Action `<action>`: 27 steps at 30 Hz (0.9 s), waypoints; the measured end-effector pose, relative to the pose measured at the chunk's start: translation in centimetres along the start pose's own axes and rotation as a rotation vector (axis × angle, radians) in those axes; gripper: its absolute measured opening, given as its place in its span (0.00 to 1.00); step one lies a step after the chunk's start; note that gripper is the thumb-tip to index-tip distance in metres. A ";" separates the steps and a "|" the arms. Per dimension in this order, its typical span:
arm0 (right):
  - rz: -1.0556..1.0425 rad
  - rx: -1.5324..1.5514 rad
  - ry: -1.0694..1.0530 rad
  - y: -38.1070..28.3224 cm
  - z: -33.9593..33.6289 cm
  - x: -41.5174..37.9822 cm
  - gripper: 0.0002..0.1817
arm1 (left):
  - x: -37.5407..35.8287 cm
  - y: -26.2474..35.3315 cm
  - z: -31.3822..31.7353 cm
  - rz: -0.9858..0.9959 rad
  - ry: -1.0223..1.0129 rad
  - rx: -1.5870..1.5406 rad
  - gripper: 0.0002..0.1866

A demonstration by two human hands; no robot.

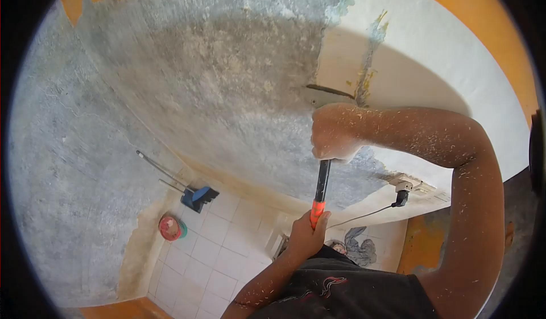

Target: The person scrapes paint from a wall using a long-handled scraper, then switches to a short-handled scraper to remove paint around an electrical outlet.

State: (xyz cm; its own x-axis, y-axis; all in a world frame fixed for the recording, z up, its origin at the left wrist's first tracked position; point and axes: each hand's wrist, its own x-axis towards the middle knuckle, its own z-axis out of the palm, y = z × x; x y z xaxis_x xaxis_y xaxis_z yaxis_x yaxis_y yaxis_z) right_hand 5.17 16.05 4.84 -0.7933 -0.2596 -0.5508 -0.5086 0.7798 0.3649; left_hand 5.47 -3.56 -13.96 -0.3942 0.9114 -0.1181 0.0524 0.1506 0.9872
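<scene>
A wall scraper lies against the wall, its wide metal blade (329, 96) showing just above my right hand (336, 132). That hand is closed around the tool close to the blade, with the knuckles facing the wall. Below it runs the black and orange handle (323, 180) of the scraper. My left hand (309, 235) is wrapped round the orange lower end. The blade sits where bare grey plaster (250, 63) meets a white painted layer (421, 63). Pale flakes dot both forearms.
A plug in a wall socket (404, 187) has a cable running down to the left. On the tiled floor (213, 250) stand a blue dustpan with a brush (196, 197) and a red bucket (169, 228). A grey cloth (361, 248) lies near my body.
</scene>
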 end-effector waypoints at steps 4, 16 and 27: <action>0.028 -0.013 0.019 0.0 -0.1 0.2 0.06 | 0.5 0.2 -0.7 -0.010 0.004 0.052 0.18; 0.252 -0.160 -0.015 1.7 -1.3 -1.0 0.06 | 3.6 1.4 -2.8 0.165 0.168 0.181 0.17; 0.513 0.134 0.099 -7.4 2.2 2.8 0.05 | -3.1 -1.2 -5.4 0.194 0.419 0.326 0.07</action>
State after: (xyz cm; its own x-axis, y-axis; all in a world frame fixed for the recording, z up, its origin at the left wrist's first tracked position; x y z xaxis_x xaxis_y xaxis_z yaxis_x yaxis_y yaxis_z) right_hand 7.44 10.84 -1.06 -0.9597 0.1265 -0.2509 -0.0051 0.8849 0.4658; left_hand 1.66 -8.62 -14.16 -0.6764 0.7140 0.1809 0.4151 0.1666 0.8944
